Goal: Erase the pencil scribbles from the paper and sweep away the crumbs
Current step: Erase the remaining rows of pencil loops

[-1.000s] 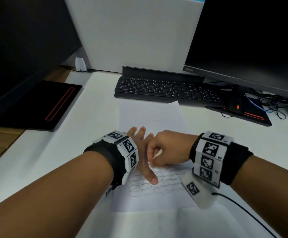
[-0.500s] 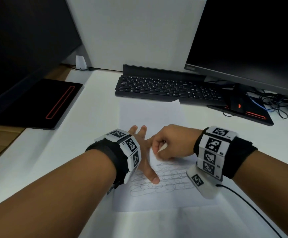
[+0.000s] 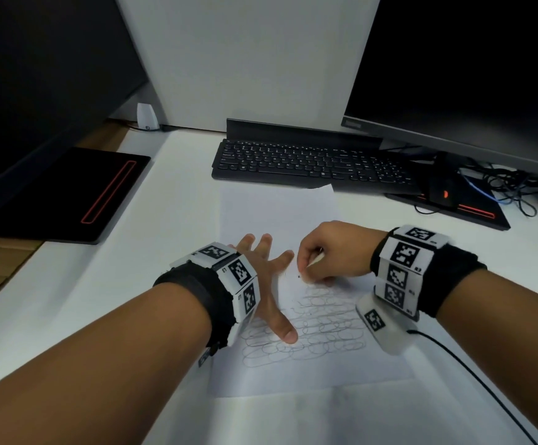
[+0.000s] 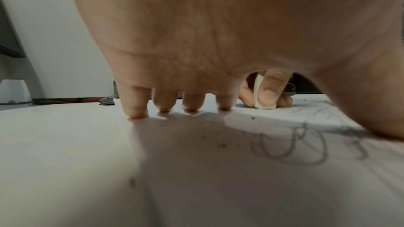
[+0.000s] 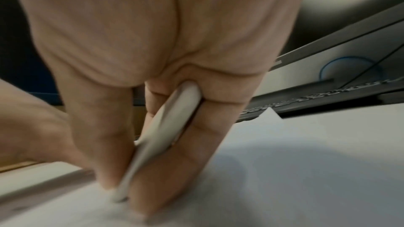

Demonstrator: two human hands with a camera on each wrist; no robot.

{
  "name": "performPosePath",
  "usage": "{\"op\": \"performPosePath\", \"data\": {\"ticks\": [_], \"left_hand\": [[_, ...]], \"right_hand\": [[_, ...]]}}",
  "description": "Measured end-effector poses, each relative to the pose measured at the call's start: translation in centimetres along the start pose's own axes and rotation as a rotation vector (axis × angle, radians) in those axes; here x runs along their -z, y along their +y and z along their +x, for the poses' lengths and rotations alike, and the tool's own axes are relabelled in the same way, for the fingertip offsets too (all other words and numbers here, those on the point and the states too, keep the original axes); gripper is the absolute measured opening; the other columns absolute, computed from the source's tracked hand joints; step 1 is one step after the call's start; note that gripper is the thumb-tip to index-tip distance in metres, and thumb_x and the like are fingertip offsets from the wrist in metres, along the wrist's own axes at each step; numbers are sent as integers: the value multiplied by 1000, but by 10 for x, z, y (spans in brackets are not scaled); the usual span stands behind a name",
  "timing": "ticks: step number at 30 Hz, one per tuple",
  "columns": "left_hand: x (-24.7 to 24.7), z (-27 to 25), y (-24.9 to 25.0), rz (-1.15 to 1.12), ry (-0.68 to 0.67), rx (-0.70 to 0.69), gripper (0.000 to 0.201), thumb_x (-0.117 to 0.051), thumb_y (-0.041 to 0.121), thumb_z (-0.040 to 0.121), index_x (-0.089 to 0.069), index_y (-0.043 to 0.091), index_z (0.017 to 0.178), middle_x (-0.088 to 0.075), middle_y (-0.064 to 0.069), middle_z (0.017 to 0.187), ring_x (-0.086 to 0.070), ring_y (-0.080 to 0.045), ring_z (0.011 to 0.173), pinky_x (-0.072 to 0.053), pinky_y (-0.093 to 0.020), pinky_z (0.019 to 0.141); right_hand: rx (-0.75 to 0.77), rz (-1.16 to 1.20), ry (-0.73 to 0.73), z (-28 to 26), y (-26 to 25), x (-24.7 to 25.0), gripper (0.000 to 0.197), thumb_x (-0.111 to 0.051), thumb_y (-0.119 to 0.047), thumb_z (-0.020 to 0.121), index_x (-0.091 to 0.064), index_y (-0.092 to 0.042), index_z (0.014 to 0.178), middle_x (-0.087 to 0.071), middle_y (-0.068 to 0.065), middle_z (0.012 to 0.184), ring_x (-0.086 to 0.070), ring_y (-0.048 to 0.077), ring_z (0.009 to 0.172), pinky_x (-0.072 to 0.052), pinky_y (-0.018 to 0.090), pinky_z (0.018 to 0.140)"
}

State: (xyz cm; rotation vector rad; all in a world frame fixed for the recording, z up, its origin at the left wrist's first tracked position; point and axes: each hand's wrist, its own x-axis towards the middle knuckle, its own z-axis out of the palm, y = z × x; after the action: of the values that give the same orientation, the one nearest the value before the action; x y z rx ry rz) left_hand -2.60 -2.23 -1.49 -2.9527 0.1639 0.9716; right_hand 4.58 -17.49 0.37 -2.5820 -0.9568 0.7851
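A white sheet of paper [image 3: 277,213] lies on the desk with looping pencil scribbles [image 3: 319,326] across its near half. My left hand [image 3: 269,277] lies flat on the paper with fingers spread, its thumb on the scribbles. In the left wrist view its fingertips [image 4: 135,111] press the sheet. My right hand [image 3: 328,252] pinches a thin white eraser [image 3: 315,260] and holds its tip on the paper at the top edge of the scribbles. The right wrist view shows the eraser [image 5: 166,127] between thumb and fingers. Dark crumbs [image 4: 220,144] dot the sheet.
A black keyboard [image 3: 309,165] sits just beyond the paper. A monitor [image 3: 470,75] stands at the right with tangled cables [image 3: 502,187] and a black pad [image 3: 454,210] under it. Another black pad [image 3: 68,194] lies at the left. A cable [image 3: 473,380] trails from my right wrist.
My right hand with the eraser has moved right and slightly away from my left hand. The scribbles just under it look fainter. My left hand stays in place.
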Motion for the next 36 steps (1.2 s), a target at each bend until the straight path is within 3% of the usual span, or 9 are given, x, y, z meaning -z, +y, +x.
{"op": "performPosePath", "data": {"ticks": [3,5,8,13,17,21,26,30,36], "left_hand": [[1,1,0,1,-17,3,130,-70,78,60,17,43,151,27,-4,160,21,-32,147,-6,-61,117],[1,1,0,7,-19,-1,130,-70,78,61,17,42,151,27,-4,160,21,-32,147,-5,-60,118],[1,-1,0,-2,-10,3,131,-70,78,62,18,41,151,26,-4,160,21,-31,147,-4,-60,118],[3,-2,1,3,-22,0,129,-71,76,62,17,42,151,26,-4,160,22,-32,147,-5,-60,118],[2,-2,2,5,-13,10,130,-70,76,63,19,40,151,26,-4,160,21,-32,147,-4,-60,118],[2,-2,1,5,-16,1,130,-70,76,63,18,41,151,26,-5,160,20,-32,147,-4,-59,118],[-1,-1,0,0,-9,0,131,-70,78,61,18,40,151,26,-4,160,21,-32,147,-5,-61,118],[1,-2,0,5,-15,-3,132,-71,77,62,19,40,151,27,-4,160,21,-31,147,-3,-58,119],[0,-3,1,-1,-12,2,132,-70,78,61,18,39,151,26,-4,160,21,-32,147,-5,-60,118]], "right_hand": [[75,-19,-105,-6,-14,-14,5,-71,-19,84,-73,-20,88,-66,-23,66,-62,-4,68,-52,16,71],[88,-16,-137,-8,-15,-15,6,-71,-19,84,-73,-19,89,-70,-15,72,-66,2,70,-54,21,74],[1,7,-3,-3,0,-1,5,-71,-17,82,-73,-18,86,-74,-6,73,-64,-1,61,-54,24,76],[98,-28,-135,-6,-14,-16,5,-71,-20,83,-73,-22,88,-67,-24,71,-64,-3,72,-54,21,77],[3,33,-22,0,1,-1,4,-70,-14,82,-73,-18,84,-74,-5,73,-66,4,63,-57,27,77],[93,-6,-117,-6,-9,-14,4,-71,-19,83,-73,-22,84,-67,-23,70,-63,-5,71,-52,17,75],[-23,42,2,-2,10,4,3,-71,-16,83,-72,-17,86,-74,-3,72,-64,3,59,-53,22,74],[76,0,-132,-6,-1,-13,5,-71,-19,82,-73,-22,85,-73,-10,76,-68,4,70,-52,16,70],[-3,38,-20,-3,12,0,4,-71,-16,82,-72,-19,84,-73,-6,72,-68,9,66,-54,24,74]]}}
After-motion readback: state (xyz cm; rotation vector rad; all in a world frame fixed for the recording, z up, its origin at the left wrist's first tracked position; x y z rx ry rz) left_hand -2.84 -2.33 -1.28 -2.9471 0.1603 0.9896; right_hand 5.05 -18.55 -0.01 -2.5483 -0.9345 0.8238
